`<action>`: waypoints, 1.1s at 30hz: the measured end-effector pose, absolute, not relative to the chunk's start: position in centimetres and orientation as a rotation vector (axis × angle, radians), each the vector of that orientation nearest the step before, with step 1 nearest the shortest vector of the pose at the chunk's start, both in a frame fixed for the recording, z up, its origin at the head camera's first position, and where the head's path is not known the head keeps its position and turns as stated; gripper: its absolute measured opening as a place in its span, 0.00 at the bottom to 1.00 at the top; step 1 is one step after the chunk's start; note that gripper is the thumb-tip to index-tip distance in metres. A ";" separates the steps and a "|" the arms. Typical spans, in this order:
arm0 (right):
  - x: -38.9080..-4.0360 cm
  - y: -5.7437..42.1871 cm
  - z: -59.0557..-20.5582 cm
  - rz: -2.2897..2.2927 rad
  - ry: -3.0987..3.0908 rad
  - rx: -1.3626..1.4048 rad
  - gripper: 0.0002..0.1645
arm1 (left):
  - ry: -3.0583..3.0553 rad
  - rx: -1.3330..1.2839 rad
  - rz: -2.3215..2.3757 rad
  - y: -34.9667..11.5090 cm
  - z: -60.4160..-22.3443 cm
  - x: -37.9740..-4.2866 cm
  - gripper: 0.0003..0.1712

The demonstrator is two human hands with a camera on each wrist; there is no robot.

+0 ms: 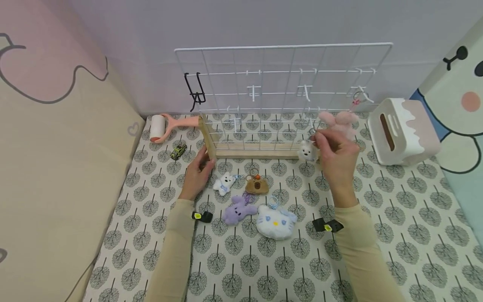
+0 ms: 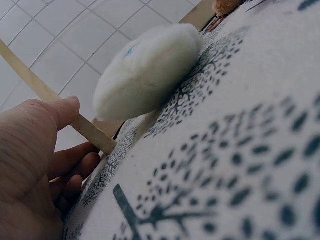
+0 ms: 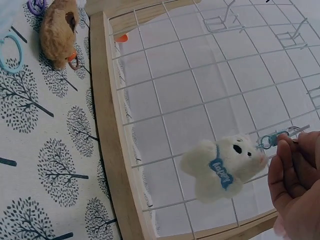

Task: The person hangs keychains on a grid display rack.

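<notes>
While left hand (image 1: pixel 197 174) curls fingers round smooth, pale wooden frame (image 1: pixel 208 140), right hand (image 1: pixel 337 153) pinches clasp end of fluffy white plush bear keychain (image 1: pixel 307 152), hanging before white wire grid (image 1: pixel 283 46): black nose (image 3: pixel 237 149), stubby limbs, blue lettered bow (image 3: pixel 221 173).

Plush charm (image 3: pixel 225 167) fuzzy, matt; rack frame (image 3: pixel 111 125) smooth wood; grid (image 1: pixel 279 93) coated-looking wire; tablecloth (image 1: pixel 241 272) matt cloth.

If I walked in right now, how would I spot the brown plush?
Start at the white wire rack, then look at the tree-patterned cloth on the person's side of it. In the head view, the brown plush lies right of a small white plush on the cloth and nearer the rack than the purple plush. Unlike those, it's brown, with a small orange blob on top.
</notes>
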State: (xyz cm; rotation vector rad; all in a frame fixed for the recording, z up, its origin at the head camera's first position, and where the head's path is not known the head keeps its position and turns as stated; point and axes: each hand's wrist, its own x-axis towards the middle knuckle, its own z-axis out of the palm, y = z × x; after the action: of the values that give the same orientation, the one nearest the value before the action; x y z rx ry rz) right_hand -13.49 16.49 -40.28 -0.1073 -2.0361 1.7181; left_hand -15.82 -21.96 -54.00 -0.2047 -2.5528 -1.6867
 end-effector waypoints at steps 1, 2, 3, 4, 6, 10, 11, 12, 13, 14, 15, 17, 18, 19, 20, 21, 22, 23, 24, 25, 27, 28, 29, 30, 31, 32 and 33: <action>-13.5 16.5 -40.5 1.719 -2.041 -0.112 0.10 | -2.548 -0.203 -1.690 -21.9 -54.0 -15.8 0.36; -13.6 16.4 -40.7 1.713 -2.053 -0.124 0.10 | -2.543 -0.202 -1.698 -22.0 -54.0 -15.9 0.36; -13.6 16.4 -40.9 1.709 -2.062 -0.131 0.09 | -2.541 -0.203 -1.696 -22.0 -54.1 -15.9 0.36; -13.6 16.4 -41.2 1.706 -2.073 -0.144 0.09 | -2.538 -0.205 -1.697 -22.0 -54.1 -15.9 0.36; -13.6 16.4 -41.6 1.705 -2.091 -0.159 0.10 | -2.539 -0.211 -1.690 -22.0 -54.1 -15.9 0.36; -13.3 16.3 -42.7 1.731 -2.109 -0.167 0.11 | -2.547 -0.217 -1.670 -22.0 -54.2 -16.0 0.37; -13.3 16.3 -43.1 1.741 -2.102 -0.156 0.11 | -2.548 -0.222 -1.666 -22.0 -54.2 -16.0 0.37; -13.2 16.2 -43.4 1.737 -2.109 -0.154 0.11 | -2.548 -0.224 -1.663 -22.1 -54.3 -16.0 0.37; -13.1 16.2 -43.9 1.752 -2.104 -0.149 0.11 | -2.549 -0.224 -1.661 -22.1 -54.3 -16.1 0.37; -13.1 16.1 -44.3 1.750 -2.103 -0.139 0.10 | -2.548 -0.226 -1.662 -22.1 -54.4 -16.1 0.37; -13.0 16.1 -44.8 1.746 -2.111 -0.137 0.10 | -2.549 -0.229 -1.661 -22.1 -54.4 -16.1 0.37; -12.9 15.9 -45.8 1.730 -2.136 -0.132 0.10 | -2.548 -0.227 -1.666 -22.1 -54.4 -16.1 0.37; -12.7 15.8 -46.3 1.722 -2.153 -0.129 0.10 | -2.548 -0.222 -1.669 -22.1 -54.5 -16.1 0.37; -12.6 15.7 -46.8 1.712 -2.169 -0.123 0.10 | -2.548 -0.220 -1.671 -22.2 -54.5 -16.1 0.36; -12.4 15.6 -47.3 1.690 -2.193 -0.123 0.09 | -2.547 -0.219 -1.674 -22.2 -54.5 -16.0 0.36; -12.2 15.5 -47.8 1.680 -2.212 -0.121 0.09 | -2.548 -0.218 -1.673 -22.2 -54.5 -16.0 0.36; -12.1 15.4 -48.3 1.667 -2.231 -0.114 0.09 | -2.548 -0.220 -1.674 -22.1 -54.5 -16.0 0.36; -11.9 15.3 -48.7 1.646 -2.255 -0.113 0.08 | -2.547 -0.221 -1.673 -22.1 -54.4 -16.0 0.36; -11.6 15.2 -49.1 1.629 -2.282 -0.118 0.08 | -2.545 -0.224 -1.675 -22.1 -54.4 -15.9 0.36; -11.4 15.0 -49.5 1.601 -2.317 -0.125 0.08 | -2.542 -0.227 -1.681 -22.1 -54.4 -15.9 0.36; -11.0 14.8 -50.1 1.571 -2.381 -0.138 0.08 | -2.538 -0.231 -1.683 -22.0 -54.3 -15.9 0.36; -10.8 14.7 -50.4 1.552 -2.419 -0.144 0.08 | -2.537 -0.230 -1.686 -22.0 -54.3 -15.9 0.36; -10.6 14.5 -50.6 1.538 -2.452 -0.148 0.08 | -2.535 -0.225 -1.692 -22.0 -54.3 -15.9 0.36; -10.4 14.4 -50.8 1.531 -2.481 -0.151 0.08 | -2.533 -0.224 -1.697 -22.0 -54.3 -15.9 0.36; -10.3 14.4 -51.0 1.527 -2.509 -0.148 0.08 | -2.532 -0.226 -1.699 -22.0 -54.3 -15.9 0.36; -10.1 14.3 -51.2 1.532 -2.530 -0.138 0.09 | -2.532 -0.223 -1.698 -22.0 -54.3 -16.0 0.36; -9.9 14.2 -51.3 1.543 -2.547 -0.123 0.09 | -2.531 -0.219 -1.699 -22.0 -54.4 -16.0 0.37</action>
State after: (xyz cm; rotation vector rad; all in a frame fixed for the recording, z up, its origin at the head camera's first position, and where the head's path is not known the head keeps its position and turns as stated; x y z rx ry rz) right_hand -9.92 14.20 -51.34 -0.1231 -2.5470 1.5425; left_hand -16.05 -21.97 -54.36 -0.2193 -2.5309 -1.6992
